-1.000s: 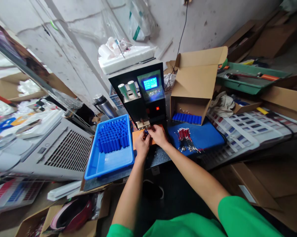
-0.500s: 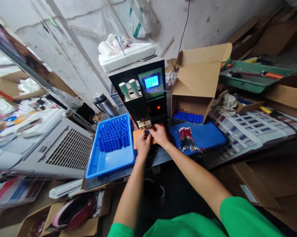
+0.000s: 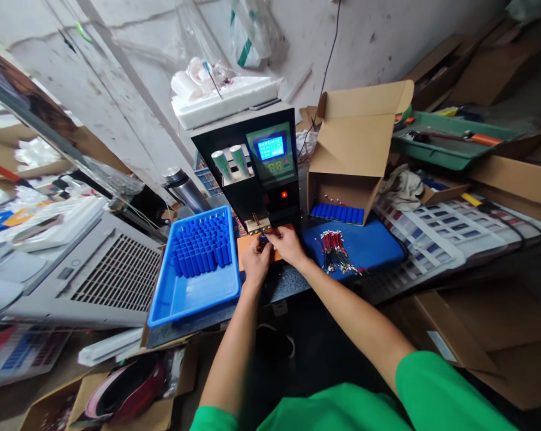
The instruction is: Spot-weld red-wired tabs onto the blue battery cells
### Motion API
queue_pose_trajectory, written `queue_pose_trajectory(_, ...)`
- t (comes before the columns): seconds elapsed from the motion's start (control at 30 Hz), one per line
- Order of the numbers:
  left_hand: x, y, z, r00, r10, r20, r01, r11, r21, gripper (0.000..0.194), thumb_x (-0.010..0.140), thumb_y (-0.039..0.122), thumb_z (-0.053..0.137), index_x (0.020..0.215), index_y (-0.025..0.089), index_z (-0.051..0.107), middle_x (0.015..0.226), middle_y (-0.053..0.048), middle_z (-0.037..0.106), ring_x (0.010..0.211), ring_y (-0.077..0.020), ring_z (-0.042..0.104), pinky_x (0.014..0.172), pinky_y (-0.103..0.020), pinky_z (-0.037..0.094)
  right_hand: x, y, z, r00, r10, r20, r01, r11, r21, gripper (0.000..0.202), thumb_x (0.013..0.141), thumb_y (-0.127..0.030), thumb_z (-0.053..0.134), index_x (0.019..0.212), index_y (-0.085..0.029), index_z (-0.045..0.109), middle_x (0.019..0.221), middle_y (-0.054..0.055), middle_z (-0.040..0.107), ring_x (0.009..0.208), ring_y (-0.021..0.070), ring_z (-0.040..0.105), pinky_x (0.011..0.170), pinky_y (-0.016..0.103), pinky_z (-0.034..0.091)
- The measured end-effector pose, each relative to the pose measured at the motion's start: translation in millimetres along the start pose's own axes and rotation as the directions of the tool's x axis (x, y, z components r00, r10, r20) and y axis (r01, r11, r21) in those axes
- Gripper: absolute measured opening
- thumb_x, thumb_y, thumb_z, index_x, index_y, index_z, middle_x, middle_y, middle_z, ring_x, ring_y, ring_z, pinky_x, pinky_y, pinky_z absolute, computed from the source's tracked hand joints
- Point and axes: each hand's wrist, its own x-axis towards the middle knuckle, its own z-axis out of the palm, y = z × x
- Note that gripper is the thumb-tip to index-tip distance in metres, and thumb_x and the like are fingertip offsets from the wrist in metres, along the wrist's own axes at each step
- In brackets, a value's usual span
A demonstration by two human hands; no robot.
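Observation:
My left hand (image 3: 256,258) and my right hand (image 3: 284,244) meet at the front of a black machine (image 3: 281,212) with a lit blue screen. The left fingers are closed around a small blue cylinder (image 3: 263,239), mostly hidden by them. My right fingers are pinched beside it, just under the machine's metal tips (image 3: 257,224); what they pinch is too small to name. Both hands are over an orange block (image 3: 244,244). Left of them, blue cylinders (image 3: 201,254) stand in rows in a blue tray (image 3: 192,299). Red and black wires (image 3: 335,251) lie on a blue surface to the right.
An open cardboard box (image 3: 347,143) holding a row of blue cylinders (image 3: 337,212) stands behind the wires. A steel flask (image 3: 187,188) is behind the tray. Further right are a green tray (image 3: 450,152) and white crates (image 3: 425,239).
The whole view has shifted slightly, so the things appear a little further left. Both hands stay at the machine's tips, with their fingers closed as before.

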Motion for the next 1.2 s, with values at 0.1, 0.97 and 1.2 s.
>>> queue_pose_trajectory(0.1, 2, -2, 1.0, 1.0, 0.002, 0.003, -0.002, 0.999, -0.045, 0.033, 0.085, 0.042, 0.066, 0.108, 0.019, 0.074, 0.08, -0.003, 0.071, 0.069, -0.0156, 0.062, 0.064, -0.024, 0.045, -9, -6, -14, 0.99, -0.122, -0.076, 0.104, 0.974, -0.199, 0.021, 0.089, -0.036, 0.061, 0.077, -0.019, 0.064, 0.074, 0.004, 0.068, 0.072, 0.0189, 0.062, 0.067, 0.028, 0.046)
queue_pose_trajectory(0.97, 6, -3, -2.3, 0.987, 0.158, -0.025, -0.153, 0.98, 0.123, 0.039, 0.084, 0.056, 0.064, 0.101, 0.022, 0.074, 0.096, -0.005, 0.078, 0.085, -0.0223, 0.073, 0.079, -0.034, 0.057, 80, 26, -141, 0.9, -0.436, -0.011, 0.211, 0.458, -0.863, 0.03, 0.1, -0.026, 0.056, 0.125, -0.013, 0.069, 0.114, 0.014, 0.075, 0.112, 0.0274, 0.06, 0.1, 0.04, 0.035)
queue_pose_trajectory(1.2, 5, -3, -5.3, 0.978, 0.209, -0.024, -0.204, 0.969, 0.142, 0.036, 0.086, 0.055, 0.062, 0.101, 0.024, 0.074, 0.098, -0.004, 0.078, 0.088, -0.0221, 0.074, 0.081, -0.033, 0.057, 107, 62, -131, 0.905, -0.422, 0.054, 0.23, 0.377, -0.897, 0.032, 0.101, -0.024, 0.051, 0.125, -0.012, 0.069, 0.119, 0.016, 0.073, 0.118, 0.0294, 0.054, 0.108, 0.046, 0.03)
